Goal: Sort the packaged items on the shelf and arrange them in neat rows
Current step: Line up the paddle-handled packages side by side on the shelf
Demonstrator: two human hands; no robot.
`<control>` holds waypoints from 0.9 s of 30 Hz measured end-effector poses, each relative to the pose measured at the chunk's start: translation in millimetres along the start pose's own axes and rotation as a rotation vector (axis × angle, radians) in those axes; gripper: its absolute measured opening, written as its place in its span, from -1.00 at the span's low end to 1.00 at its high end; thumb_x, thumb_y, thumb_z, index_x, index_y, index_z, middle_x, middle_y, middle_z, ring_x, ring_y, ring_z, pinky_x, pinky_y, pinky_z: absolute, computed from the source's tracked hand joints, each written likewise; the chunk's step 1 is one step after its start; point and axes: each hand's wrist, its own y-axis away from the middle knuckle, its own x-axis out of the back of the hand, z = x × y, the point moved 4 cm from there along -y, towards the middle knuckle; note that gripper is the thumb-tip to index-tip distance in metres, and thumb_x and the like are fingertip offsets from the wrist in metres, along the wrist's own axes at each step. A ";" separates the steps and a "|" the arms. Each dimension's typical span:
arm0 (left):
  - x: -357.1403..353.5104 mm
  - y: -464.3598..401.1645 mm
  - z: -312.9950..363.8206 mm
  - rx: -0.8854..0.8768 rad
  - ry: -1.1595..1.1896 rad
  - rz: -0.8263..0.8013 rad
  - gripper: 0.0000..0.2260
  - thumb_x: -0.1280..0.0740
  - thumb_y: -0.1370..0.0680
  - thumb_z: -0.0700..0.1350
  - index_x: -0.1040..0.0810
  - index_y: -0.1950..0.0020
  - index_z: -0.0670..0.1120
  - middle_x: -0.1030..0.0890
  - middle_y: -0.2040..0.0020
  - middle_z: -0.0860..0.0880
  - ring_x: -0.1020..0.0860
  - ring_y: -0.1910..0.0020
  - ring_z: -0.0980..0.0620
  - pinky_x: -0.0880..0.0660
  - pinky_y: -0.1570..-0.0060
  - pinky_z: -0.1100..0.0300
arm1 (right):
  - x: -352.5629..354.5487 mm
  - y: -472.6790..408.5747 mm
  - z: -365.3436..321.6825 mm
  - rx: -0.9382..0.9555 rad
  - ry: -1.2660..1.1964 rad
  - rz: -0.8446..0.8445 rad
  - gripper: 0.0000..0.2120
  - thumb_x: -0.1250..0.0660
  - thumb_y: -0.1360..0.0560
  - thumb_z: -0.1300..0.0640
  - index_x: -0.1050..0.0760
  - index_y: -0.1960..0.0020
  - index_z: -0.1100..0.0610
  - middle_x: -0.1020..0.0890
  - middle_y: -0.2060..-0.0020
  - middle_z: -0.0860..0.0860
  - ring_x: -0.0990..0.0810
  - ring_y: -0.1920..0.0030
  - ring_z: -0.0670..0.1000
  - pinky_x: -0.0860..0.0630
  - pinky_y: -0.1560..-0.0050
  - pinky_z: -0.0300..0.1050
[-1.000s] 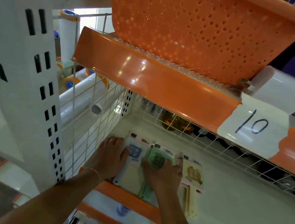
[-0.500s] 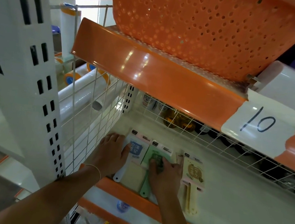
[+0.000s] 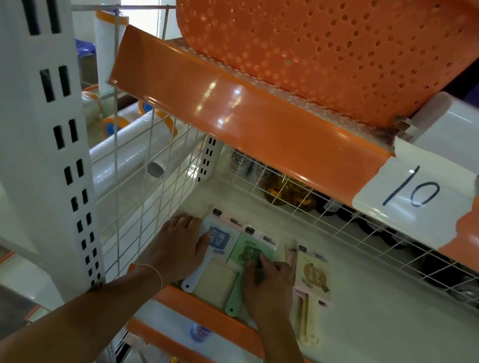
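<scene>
Three flat packaged items with handles lie side by side on the white shelf [image 3: 380, 325], near its front left corner. The blue-labelled pack [image 3: 220, 241] is leftmost, and my left hand [image 3: 177, 246] lies flat along its left edge, thumb touching the pack. The green-labelled pack [image 3: 254, 251] is in the middle; my right hand [image 3: 269, 284] rests on its lower half with fingers pressing on the label. The beige-labelled pack [image 3: 312, 274] lies just right of that hand, its cream handle pointing toward the shelf's front edge.
A white wire grid [image 3: 145, 200] walls the shelf's left side, with plastic-wrap rolls [image 3: 124, 152] behind it. A rear wire grid [image 3: 347, 224] fences off bottles and cans. Overhead is an orange shelf lip [image 3: 240, 115] marked 10 and an orange perforated basket [image 3: 325, 41].
Both hands have slid slightly deeper onto the shelf, nudging the blue and green packs back; the right hand's fingers moved up onto the green label.
</scene>
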 end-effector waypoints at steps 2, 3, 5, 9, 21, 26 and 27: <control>0.9 -0.1 0.4 -0.008 0.008 0.014 -0.48 0.05 -0.56 0.20 -0.51 -0.13 -0.13 -0.58 -0.09 -0.10 -0.50 -0.16 -0.09 -0.44 -0.20 0.05 | -0.9 3.0 2.8 0.006 -0.046 0.037 -0.53 -0.27 -0.53 -0.14 -0.46 -0.38 0.01 -0.47 -0.18 0.03 -0.50 -0.15 0.01 -0.53 -0.11 -0.10; 1.4 -0.1 0.1 -0.003 0.016 0.023 -0.48 0.05 -0.55 0.19 -0.52 -0.11 -0.14 -0.58 -0.08 -0.11 -0.51 -0.16 -0.10 -0.44 -0.20 0.03 | -1.6 4.4 4.1 0.005 -0.070 0.052 -0.54 -0.28 -0.53 -0.14 -0.48 -0.37 0.02 -0.50 -0.17 0.03 -0.51 -0.14 0.01 -0.54 -0.09 -0.11; 2.2 -0.5 -2.1 0.019 0.032 0.043 -0.50 0.03 -0.55 0.17 -0.55 -0.02 -0.15 -0.59 -0.05 -0.12 -0.50 -0.16 -0.11 -0.45 -0.20 0.01 | -3.4 5.9 7.8 0.004 -0.112 0.079 -0.57 -0.27 -0.51 -0.15 -0.52 -0.31 0.01 -0.56 -0.10 0.03 -0.55 -0.09 0.01 -0.55 -0.03 -0.13; 0.0 -1.9 -7.8 0.057 0.034 0.042 -0.64 -0.13 -0.57 0.11 -0.54 0.10 -0.14 -0.57 0.01 -0.11 -0.49 -0.14 -0.10 -0.46 -0.20 0.01 | -3.9 6.2 13.1 -0.014 -0.189 0.106 -0.51 -0.20 -0.43 -0.23 -0.56 -0.25 -0.02 -0.62 0.02 -0.03 -0.59 -0.01 -0.02 -0.56 0.01 -0.15; -1.1 -1.2 -5.4 0.035 -0.006 0.063 -0.66 -0.29 -0.52 0.10 -0.55 0.02 -0.18 -0.58 -0.04 -0.16 -0.49 -0.17 -0.16 -0.46 -0.17 -0.04 | -6.6 4.9 -5.7 -0.058 0.020 0.073 -0.17 -0.30 -0.34 -0.41 -0.24 -0.48 -0.02 -0.45 -0.34 0.00 -0.32 -0.38 0.11 -0.35 -0.35 0.03; 0.1 -1.6 -5.1 0.047 0.006 0.055 -0.55 -0.15 -0.51 0.19 -0.55 -0.02 -0.18 -0.57 -0.07 -0.15 -0.48 -0.20 -0.14 -0.44 -0.19 -0.02 | -5.5 6.0 -6.0 -0.066 0.035 0.050 -0.15 -0.31 -0.36 -0.40 -0.23 -0.49 0.04 -0.43 -0.37 0.01 -0.30 -0.40 0.12 -0.33 -0.36 0.04; -0.4 -1.5 -5.5 0.044 0.007 0.050 -0.60 -0.20 -0.53 0.16 -0.55 -0.03 -0.18 -0.57 -0.07 -0.14 -0.47 -0.20 -0.13 -0.43 -0.20 -0.01 | -5.6 6.4 -5.9 -0.073 0.029 0.049 -0.16 -0.30 -0.36 -0.40 -0.25 -0.48 0.05 -0.44 -0.36 0.00 -0.31 -0.40 0.11 -0.34 -0.35 0.03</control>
